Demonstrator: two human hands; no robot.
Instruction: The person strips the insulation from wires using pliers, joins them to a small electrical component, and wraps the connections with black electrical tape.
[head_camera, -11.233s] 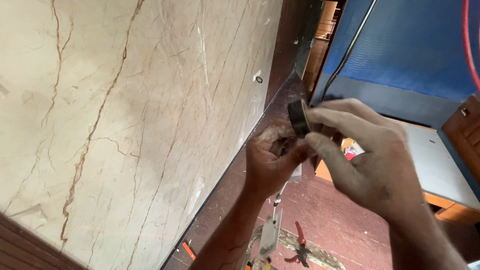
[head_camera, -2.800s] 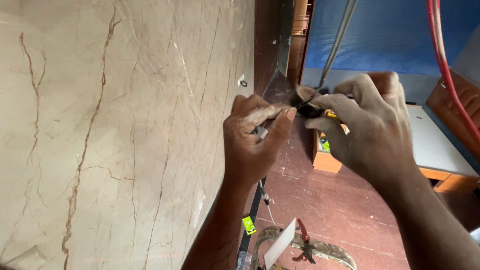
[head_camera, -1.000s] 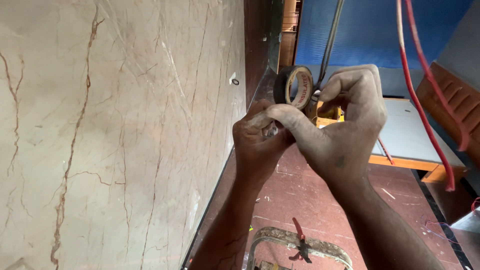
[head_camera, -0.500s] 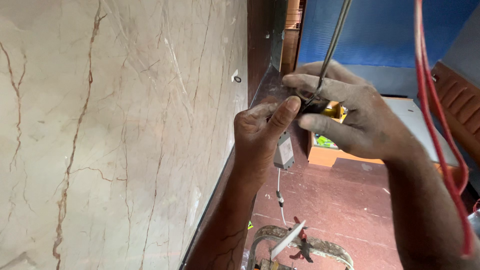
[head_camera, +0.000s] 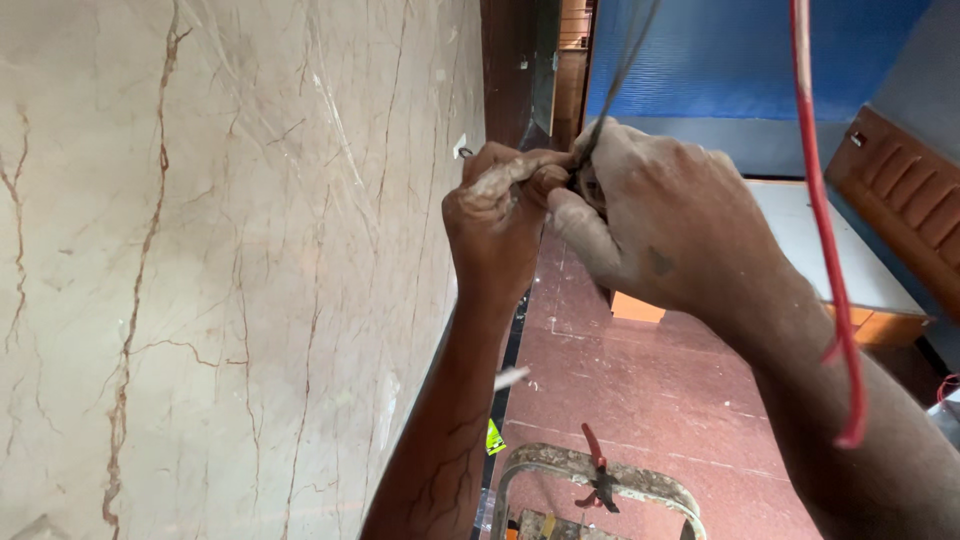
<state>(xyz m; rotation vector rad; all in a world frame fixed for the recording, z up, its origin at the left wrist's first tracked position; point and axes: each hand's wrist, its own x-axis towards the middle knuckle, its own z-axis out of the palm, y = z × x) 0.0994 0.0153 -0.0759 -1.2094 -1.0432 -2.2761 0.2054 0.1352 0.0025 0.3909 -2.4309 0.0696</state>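
My left hand (head_camera: 500, 215) and my right hand (head_camera: 665, 220) meet close together beside a marble wall (head_camera: 230, 250). Both pinch a thin dark cable (head_camera: 612, 80) that hangs down from above into my fingers. The fingertips of both hands are closed around the cable's lower end, which is hidden between them. The tape roll seen earlier is out of sight, covered by my right hand or gone from view.
A red cable (head_camera: 825, 230) dangles on the right, over my right forearm. Below stand the top of a paint-spattered ladder (head_camera: 590, 485) with red-handled pliers (head_camera: 598, 470) on it, a red tiled floor (head_camera: 660, 380), and a bed platform (head_camera: 830, 260) beyond.
The black tape roll held up in my right hand a second ago is no longer visible. Both hands have closed in tighter on the dark cable's end.
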